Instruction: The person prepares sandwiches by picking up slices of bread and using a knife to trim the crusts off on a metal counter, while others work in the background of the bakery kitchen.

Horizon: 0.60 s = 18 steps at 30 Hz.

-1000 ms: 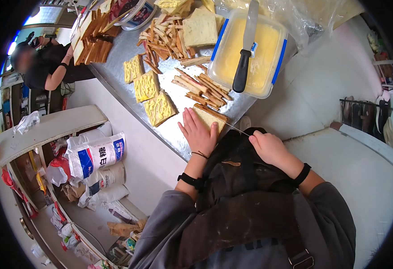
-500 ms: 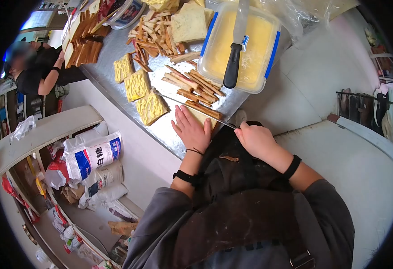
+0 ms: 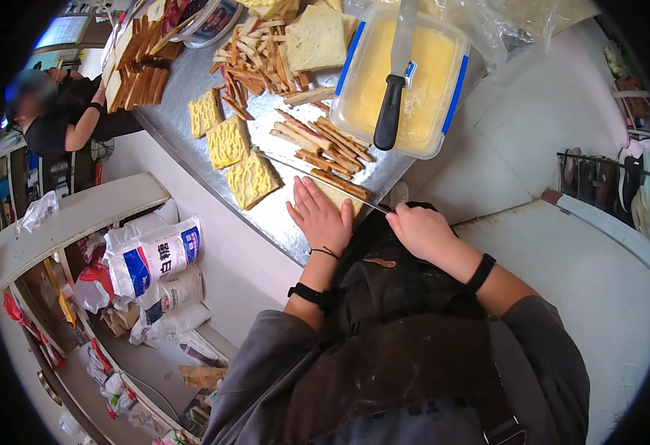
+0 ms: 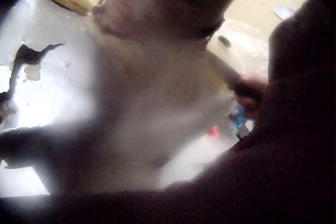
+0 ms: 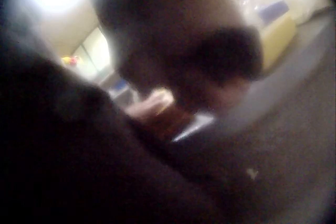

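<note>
My left hand (image 3: 321, 222) lies flat with fingers extended on a pale bread slice (image 3: 346, 199) at the table's near edge, covering much of it. My right hand (image 3: 423, 233) grips a long thin knife (image 3: 280, 161), its handle mostly hidden in the fist. The blade runs along the slice's far side, past the left fingertips, its tip near the spread-covered slices. Just beyond the blade lies a brown crust strip (image 3: 340, 183). In the right wrist view, dark and blurred, a bright piece of blade (image 5: 194, 127) shows below the hand.
Slices with yellow spread (image 3: 251, 180) lie in a row to the left. Crust strips (image 3: 325, 141) and stacked bread (image 3: 316, 38) are farther back. A spatula (image 3: 390, 111) rests across a tub of yellow spread (image 3: 432, 122). Another person (image 3: 58, 119) stands far left.
The knife has slid forward, away from my body; its blade now reaches well past the slice. The right hand has moved slightly left; the left hand stays on the bread.
</note>
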{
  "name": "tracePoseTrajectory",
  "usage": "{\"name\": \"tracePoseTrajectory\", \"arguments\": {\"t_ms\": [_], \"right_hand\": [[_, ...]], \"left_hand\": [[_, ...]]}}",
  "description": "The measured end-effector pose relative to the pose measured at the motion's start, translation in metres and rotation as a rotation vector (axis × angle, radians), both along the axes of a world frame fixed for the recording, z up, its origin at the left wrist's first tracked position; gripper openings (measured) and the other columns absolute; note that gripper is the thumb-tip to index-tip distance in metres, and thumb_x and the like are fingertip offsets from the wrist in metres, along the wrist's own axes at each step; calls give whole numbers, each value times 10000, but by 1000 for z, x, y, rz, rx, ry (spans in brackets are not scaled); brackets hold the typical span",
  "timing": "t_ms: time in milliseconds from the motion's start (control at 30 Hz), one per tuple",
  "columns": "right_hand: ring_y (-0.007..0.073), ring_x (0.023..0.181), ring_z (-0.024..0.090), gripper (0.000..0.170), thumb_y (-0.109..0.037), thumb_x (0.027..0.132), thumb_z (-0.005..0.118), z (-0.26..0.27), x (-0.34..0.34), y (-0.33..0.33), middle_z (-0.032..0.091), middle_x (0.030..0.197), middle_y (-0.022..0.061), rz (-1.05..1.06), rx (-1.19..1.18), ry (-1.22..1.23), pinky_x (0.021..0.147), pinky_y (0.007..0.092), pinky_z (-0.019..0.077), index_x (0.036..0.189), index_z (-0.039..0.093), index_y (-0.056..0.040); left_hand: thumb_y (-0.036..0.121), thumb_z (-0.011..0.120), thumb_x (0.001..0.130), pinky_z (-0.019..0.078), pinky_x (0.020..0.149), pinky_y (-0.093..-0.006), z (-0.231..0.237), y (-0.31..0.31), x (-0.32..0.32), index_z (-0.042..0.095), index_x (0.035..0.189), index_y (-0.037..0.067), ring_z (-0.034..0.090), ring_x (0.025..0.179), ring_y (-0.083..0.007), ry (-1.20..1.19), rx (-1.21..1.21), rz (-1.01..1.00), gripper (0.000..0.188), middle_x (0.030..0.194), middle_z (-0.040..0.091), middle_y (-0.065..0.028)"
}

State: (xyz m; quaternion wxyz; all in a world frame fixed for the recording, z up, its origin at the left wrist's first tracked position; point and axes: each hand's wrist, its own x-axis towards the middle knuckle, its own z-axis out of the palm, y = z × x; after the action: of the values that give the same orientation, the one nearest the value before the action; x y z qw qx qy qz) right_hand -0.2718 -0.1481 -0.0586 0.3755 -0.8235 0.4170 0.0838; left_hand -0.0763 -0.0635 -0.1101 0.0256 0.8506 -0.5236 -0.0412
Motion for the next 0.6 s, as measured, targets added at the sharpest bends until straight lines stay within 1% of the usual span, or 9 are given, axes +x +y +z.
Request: {"name": "tracePoseTrajectory", "arguments": {"t_ms": [133,233,333,433,500,567,600], "right_hand": [[383,662,667,380,-344,999,457,13,-39,5,656,682,192,1,55,106,605,493,536,846,583,-20],[385,675,668,377,-341,1000,457,12,-33,2,657,690,194,12,54,120,612,494,537,846,578,-19],[388,680,668,391,-347,1005,446,-13,2,0,654,684,193,-9,-2,-13,619,497,536,845,578,-15],[392,682,668,411,-358,1009,434,-25,19,-5,656,688,192,-20,29,-52,625,499,535,844,584,-13],[402,737,664,418,-370,1011,424,-13,9,-4,668,752,207,-22,97,0,661,505,531,860,597,-21],[412,770,659,419,-374,1011,421,-8,-19,0,671,789,219,-32,144,36,685,512,528,867,602,-24],[418,782,656,425,-377,1011,419,-11,-36,2,670,800,224,-39,205,35,697,517,525,867,604,-23]], "left_hand": [[488,478,898,84,1155,-573,3,-1,1,157,1486,-101,181,1449,-391,24,-4,-4,892,1553,183,-277],[485,474,898,80,1153,-575,0,-1,2,157,1486,-104,177,1451,-392,20,18,-5,890,1553,181,-280],[482,467,901,77,1152,-577,-1,0,2,148,1489,-104,173,1451,-396,25,10,-9,889,1554,176,-284],[482,462,904,76,1153,-579,0,-1,2,144,1491,-104,167,1454,-394,22,12,-7,888,1557,169,-282],[482,459,906,76,1153,-580,0,0,0,142,1491,-104,162,1457,-393,19,21,-1,886,1560,164,-281],[481,456,907,75,1154,-581,-1,-1,1,143,1491,-104,157,1459,-391,21,28,5,884,1563,158,-280],[480,458,906,76,1154,-581,-1,-1,1,143,1490,-104,157,1460,-391,23,24,-6,884,1563,157,-280]]}}
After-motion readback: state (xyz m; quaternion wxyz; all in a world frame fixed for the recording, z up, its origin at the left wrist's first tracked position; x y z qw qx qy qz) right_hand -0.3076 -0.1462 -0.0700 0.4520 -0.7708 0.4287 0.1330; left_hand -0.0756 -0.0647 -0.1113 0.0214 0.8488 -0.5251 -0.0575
